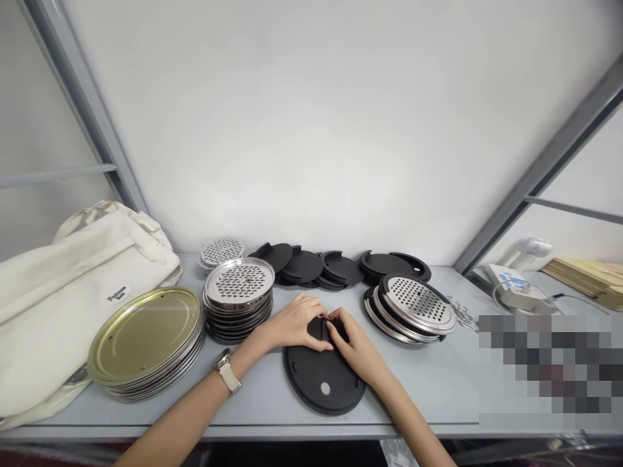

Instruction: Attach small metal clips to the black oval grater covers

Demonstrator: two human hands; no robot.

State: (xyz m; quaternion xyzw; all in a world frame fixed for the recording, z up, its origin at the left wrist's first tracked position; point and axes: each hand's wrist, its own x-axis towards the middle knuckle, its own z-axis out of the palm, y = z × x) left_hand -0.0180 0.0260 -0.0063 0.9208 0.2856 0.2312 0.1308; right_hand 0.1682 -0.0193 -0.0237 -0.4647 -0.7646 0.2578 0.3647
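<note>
A black round plate (324, 370) with a pale round spot and small slots lies on the bench in front of me. My left hand (299, 324) is closed at its far edge, thumb on top and fingers curled over. Close beside it, my right hand (353, 344) also closes on the far part of the plate, with bent thumb and index finger. Between the fingertips a small dark part with a shiny bit shows; its kind is hidden. Left of my left hand stands a stack of metal grater discs (241, 285) over black discs.
Gold-topped round lids (146, 337) are stacked at left, beside a cream cloth bag (73, 285). Black rimmed discs (302, 266) line the wall. Perforated metal discs (418, 305) with black rings stand at right. A white box (511, 285) with a cable lies farther right.
</note>
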